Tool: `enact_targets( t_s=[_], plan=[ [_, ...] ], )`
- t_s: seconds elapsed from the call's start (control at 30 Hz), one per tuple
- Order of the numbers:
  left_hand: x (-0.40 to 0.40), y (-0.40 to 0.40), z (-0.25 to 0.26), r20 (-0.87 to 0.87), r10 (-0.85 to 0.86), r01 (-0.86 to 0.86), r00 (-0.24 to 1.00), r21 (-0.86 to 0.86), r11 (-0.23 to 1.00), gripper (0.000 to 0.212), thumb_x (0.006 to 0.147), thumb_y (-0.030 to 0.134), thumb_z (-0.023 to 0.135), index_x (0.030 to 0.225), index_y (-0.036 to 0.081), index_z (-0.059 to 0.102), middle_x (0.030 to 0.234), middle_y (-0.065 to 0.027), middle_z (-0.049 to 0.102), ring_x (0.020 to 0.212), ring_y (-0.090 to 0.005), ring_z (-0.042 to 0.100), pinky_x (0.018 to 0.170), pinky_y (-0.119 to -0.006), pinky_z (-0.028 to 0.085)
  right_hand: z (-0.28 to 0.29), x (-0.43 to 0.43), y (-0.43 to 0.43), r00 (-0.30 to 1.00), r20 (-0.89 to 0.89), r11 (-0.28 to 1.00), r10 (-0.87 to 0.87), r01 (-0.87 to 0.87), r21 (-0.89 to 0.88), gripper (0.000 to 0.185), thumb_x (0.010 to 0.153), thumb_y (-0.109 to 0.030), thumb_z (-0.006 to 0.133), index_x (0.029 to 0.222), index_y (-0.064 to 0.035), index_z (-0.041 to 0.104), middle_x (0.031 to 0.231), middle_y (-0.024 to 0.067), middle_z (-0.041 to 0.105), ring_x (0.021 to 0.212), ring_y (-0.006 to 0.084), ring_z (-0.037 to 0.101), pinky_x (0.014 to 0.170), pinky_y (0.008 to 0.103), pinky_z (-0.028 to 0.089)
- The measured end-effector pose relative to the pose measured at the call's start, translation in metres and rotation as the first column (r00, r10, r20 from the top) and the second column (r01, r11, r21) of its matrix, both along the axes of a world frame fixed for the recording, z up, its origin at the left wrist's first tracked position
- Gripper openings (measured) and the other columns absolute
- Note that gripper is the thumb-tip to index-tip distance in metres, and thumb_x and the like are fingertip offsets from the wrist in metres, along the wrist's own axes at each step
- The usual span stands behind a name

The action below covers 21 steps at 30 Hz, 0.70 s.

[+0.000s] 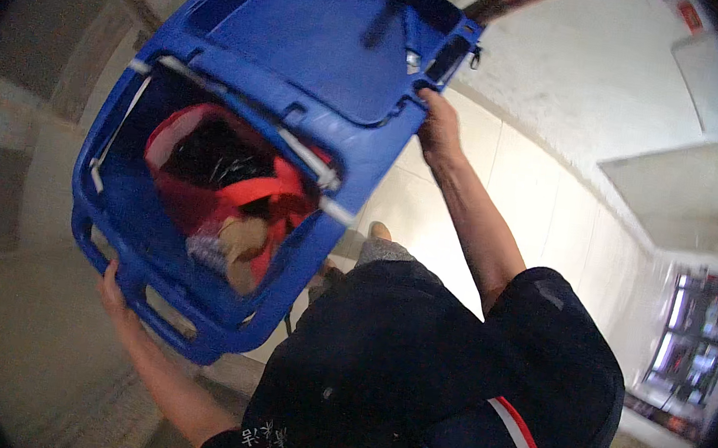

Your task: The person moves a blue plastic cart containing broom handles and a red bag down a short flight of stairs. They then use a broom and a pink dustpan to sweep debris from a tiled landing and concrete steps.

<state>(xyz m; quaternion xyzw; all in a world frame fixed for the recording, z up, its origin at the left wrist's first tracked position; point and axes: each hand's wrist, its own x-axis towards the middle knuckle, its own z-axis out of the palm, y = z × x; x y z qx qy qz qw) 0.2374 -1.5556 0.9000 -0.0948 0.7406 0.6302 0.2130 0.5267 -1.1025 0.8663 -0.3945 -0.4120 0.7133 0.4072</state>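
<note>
A large blue plastic caddy or cart tray (368, 140) is held tilted before me, with one flat recessed part and one deeper opening. My left hand (113, 295) grips its slotted lower-left edge. On the opposite side, my right hand (439, 121) holds the edge by a small recess, the fingertips partly hidden. Inside the deeper opening lie red fabric or strapping (247, 191), black plastic-like material (225, 154) and a crumpled tan item (244, 238). A white rod (307, 156) runs along the bar between the two parts.
Pale floor tiles (470, 163) spread below, and a shoe (380, 231) shows past my dark shirt. A light wall (585, 70) rises at the upper right. Window-like panes (691, 338) are at the far right. Dark pipes or rails (514, 1) pass behind the tray's top.
</note>
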Motion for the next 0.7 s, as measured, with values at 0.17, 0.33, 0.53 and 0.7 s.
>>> enact_targets(
  t_s=[0.17, 0.33, 0.53, 0.7],
  plan=[
    [-0.07, -0.049, -0.039, -0.019, -0.074, 0.064, 0.997, -0.303, 0.951, 0.047, 0.074, 0.031, 0.054, 0.099, -0.01, 0.052, 0.093, -0.0167, 0.055, 0.079, -0.0264, 0.054, 0.07, -0.034, 0.043, -0.005, -0.007, -0.042, 0.988, -0.036, 0.984, 0.148, -0.151, -0.092, 0.031, 0.074, -0.025, 0.057, 0.092, -0.0014, 0.05, 0.075, 0.0027, 0.052, 0.068, 0.0124, 0.05, 0.062, 0.025, 0.043],
    [-0.041, -0.016, 0.0, -0.368, -0.115, -0.135, 0.923, -0.587, 0.798, 0.064, 0.069, 0.048, 0.058, 0.097, -0.009, 0.052, 0.093, -0.0174, 0.056, 0.078, -0.0269, 0.054, 0.07, -0.036, 0.042, -0.013, 0.033, -0.04, 0.916, 0.193, 0.931, 0.35, -0.363, 0.031, 0.038, 0.075, -0.028, 0.059, 0.102, -0.0028, 0.049, 0.084, 0.0032, 0.055, 0.075, 0.01, 0.05, 0.063, 0.023, 0.04],
    [0.012, -0.022, 0.009, -0.231, -0.077, -0.125, 0.97, -0.744, 0.656, 0.074, 0.07, 0.056, 0.054, 0.106, -0.008, 0.048, 0.104, -0.0217, 0.051, 0.09, -0.0308, 0.051, 0.079, -0.038, 0.041, -0.035, 0.083, 0.02, 0.862, 0.18, 0.866, 0.474, -0.493, 0.082, 0.029, 0.081, -0.027, 0.053, 0.102, -0.0067, 0.05, 0.086, 0.003, 0.054, 0.073, 0.0104, 0.051, 0.061, 0.0221, 0.041],
    [0.068, 0.033, 0.009, -0.219, 0.039, -0.182, 0.975, -0.684, 0.706, 0.075, 0.073, 0.058, 0.048, 0.108, -0.008, 0.047, 0.107, -0.0202, 0.051, 0.093, -0.0316, 0.051, 0.08, -0.039, 0.041, -0.04, 0.087, 0.116, 0.952, -0.009, 0.951, 0.305, -0.305, -0.06, 0.031, 0.083, -0.038, 0.045, 0.081, -0.0084, 0.05, 0.075, 0.0021, 0.052, 0.07, 0.0127, 0.055, 0.057, 0.0216, 0.042]
  ],
)
